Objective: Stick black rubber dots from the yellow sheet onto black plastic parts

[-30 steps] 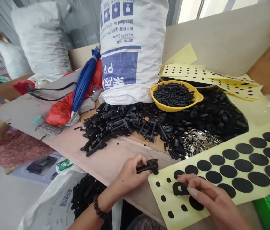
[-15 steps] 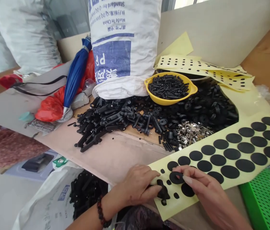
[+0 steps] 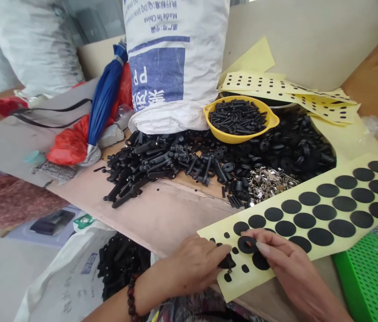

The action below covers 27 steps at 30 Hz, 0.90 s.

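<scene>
My left hand (image 3: pixel 193 266) grips a black plastic handle part (image 3: pixel 227 263) at the near corner of a yellow backing sheet (image 3: pixel 312 248). The sheet carries rows of round black pads (image 3: pixel 324 212). My right hand (image 3: pixel 287 264) pinches a black ring-shaped pad (image 3: pixel 246 244), held just above the sheet beside the handle part. A pile of black handle parts (image 3: pixel 148 167) lies further back on the board.
A yellow bowl (image 3: pixel 240 120) of black pins stands by a white woven sack (image 3: pixel 175 62). Black discs (image 3: pixel 292 150) and small metal clips (image 3: pixel 269 185) are heaped behind the sheet. A green perforated tray (image 3: pixel 373 281) is at right, a bag of black parts (image 3: pixel 118 266) below left.
My left hand brought the handle part from the board's edge onto the sheet's corner. My right hand lifted the ring pad off the sheet and moved it close to the part.
</scene>
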{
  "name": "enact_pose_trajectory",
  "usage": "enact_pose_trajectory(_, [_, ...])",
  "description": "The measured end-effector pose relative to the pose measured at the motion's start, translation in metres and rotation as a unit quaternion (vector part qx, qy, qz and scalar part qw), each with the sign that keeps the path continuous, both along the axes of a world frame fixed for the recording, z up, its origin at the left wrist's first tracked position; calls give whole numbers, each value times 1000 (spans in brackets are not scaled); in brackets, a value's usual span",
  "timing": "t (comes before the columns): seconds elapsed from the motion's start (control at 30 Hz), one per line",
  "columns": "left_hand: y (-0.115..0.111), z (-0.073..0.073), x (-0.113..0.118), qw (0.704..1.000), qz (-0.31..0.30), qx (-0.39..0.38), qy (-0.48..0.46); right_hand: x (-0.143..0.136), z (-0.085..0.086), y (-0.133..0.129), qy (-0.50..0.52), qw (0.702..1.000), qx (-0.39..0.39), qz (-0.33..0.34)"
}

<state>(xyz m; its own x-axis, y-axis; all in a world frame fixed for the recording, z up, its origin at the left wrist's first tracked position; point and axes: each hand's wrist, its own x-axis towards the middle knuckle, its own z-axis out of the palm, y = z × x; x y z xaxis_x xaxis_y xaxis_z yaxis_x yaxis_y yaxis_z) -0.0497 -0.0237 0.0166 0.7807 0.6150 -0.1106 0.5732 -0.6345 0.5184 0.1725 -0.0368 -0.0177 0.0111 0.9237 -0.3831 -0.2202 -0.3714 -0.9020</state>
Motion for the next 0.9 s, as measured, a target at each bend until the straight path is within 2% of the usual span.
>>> enact_pose_trajectory(0.07, [4,-4,4,986,91,-110,-81,-1,3,-2,21,1000,-12,-3])
enact_pose_trajectory(0.1, [7,-7,6,966,139,-176,-124,-1,4,-3,26,1000,-15,-2])
enact_pose_trajectory(0.17, [12,-14,11,906,215,-305,-198,-1,6,-5,13,1000,-12,2])
enact_pose_trajectory(0.23, [15,-18,16,851,235,-403,-240,-2,6,-7,-19,1000,0,5])
enact_pose_trajectory(0.27, [16,-19,19,834,234,-431,-253,-3,6,-7,-31,999,5,6])
enact_pose_trajectory(0.33, [16,-16,22,819,231,-456,-261,-4,6,-7,-40,999,11,9])
enact_pose_trajectory(0.53, [16,-1,21,804,262,-468,-257,-6,4,-6,-39,999,14,21])
enact_pose_trajectory(0.9, [15,1,23,806,251,-468,-263,-5,1,-7,-64,996,53,34])
